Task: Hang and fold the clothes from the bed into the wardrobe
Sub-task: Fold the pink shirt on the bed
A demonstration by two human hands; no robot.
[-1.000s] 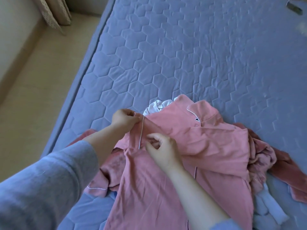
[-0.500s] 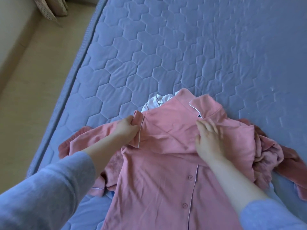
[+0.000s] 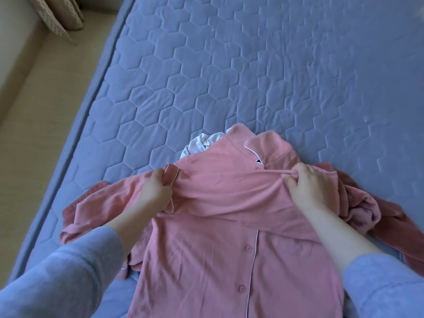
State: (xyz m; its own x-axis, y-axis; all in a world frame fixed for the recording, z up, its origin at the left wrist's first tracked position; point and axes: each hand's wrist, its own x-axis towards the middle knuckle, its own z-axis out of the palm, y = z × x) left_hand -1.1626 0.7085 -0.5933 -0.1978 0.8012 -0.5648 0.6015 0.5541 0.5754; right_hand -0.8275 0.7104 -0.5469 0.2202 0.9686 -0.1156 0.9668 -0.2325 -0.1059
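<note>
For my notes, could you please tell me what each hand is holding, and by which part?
Both hold the pink pyjama shirt: the left hand grips its piped sleeve cuff, the right hand pinches a fold below the collar.

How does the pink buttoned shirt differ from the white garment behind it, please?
The pink shirt is spread out, buttons up, and held by the left hand and right hand; the white garment is bunched, untouched and mostly hidden under it. Both lie on the quilted bed.
</note>
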